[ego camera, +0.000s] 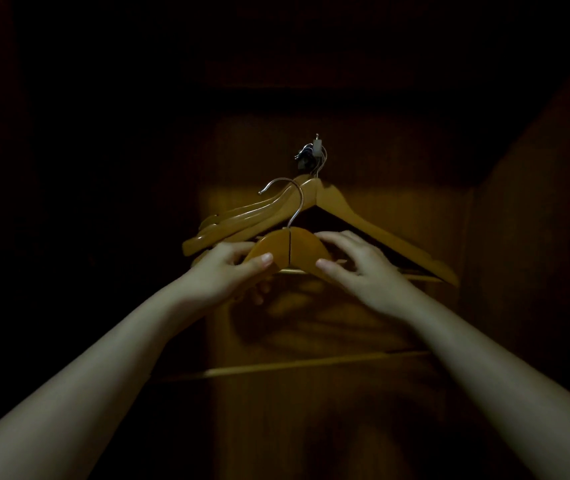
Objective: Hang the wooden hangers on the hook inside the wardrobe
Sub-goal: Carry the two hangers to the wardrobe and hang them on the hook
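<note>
A wooden hanger [290,249] with a curved metal hook is held up in front of me inside the dark wardrobe. My left hand [228,271] grips its left shoulder, thumb on the front face. My right hand [356,268] grips its right shoulder in the same way. The hanger's metal hook points up and left, below and left of the wardrobe hook [313,152] on the back panel. Several wooden hangers [342,209] hang from that hook, fanned out just behind the held one.
The wardrobe's back panel [397,323] is lit dimly; a horizontal ledge [311,363] crosses it lower down. A side wall [536,202] closes in on the right. The left side is black.
</note>
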Available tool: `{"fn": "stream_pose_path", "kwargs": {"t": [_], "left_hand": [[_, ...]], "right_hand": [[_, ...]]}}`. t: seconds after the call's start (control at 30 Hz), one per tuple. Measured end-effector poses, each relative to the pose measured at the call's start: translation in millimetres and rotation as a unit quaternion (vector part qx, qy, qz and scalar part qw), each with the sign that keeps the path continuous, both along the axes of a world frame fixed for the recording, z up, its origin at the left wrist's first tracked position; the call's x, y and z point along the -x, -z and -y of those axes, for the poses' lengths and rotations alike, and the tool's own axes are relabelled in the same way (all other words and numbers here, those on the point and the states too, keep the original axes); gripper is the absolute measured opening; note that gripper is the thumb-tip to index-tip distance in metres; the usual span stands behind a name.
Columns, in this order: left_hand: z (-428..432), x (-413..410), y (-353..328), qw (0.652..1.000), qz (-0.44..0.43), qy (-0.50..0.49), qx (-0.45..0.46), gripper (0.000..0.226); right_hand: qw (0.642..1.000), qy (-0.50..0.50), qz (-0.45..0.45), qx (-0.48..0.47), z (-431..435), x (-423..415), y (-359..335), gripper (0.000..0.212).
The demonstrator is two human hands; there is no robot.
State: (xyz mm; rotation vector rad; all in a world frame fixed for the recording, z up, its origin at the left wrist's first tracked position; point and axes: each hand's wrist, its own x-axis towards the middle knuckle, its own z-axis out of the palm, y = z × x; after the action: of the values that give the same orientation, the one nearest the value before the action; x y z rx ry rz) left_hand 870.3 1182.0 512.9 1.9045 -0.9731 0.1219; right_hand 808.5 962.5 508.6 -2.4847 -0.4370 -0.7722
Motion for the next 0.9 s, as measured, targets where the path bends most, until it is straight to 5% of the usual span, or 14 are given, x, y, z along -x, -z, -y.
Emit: {"fn": "stream_pose_path", "kwargs": {"t": [0.13,0.3,0.4,0.63,0.9], "left_hand": [[9,2,-5,1.0,-0.009,0.03,-0.001,0.02],[24,2,-16,0.998,-0.026,0.055,-0.01,0.018],[37,-6,-30,0.997,0.079,-0.005,-0.021,0.019],[55,-44,-58,0.924,0.293,-0.174,-0.175,0.065],[70,-86,-94,0.924,0.245,-0.199,-0.216,0.055]], "right_hand": [[0.997,0.049,0.043,0.045,-5,14,9,0.077],[0.983,0.09,0.147,0.069,3,25,10,0.078],[0.978,0.111,0.168,0.059,11,20,1,0.077],[0.972,0.146,0.183,0.018,27,-12,-25,0.076],[0.98,0.14,0.139,-0.006,41,-64,-59,0.076]]}}
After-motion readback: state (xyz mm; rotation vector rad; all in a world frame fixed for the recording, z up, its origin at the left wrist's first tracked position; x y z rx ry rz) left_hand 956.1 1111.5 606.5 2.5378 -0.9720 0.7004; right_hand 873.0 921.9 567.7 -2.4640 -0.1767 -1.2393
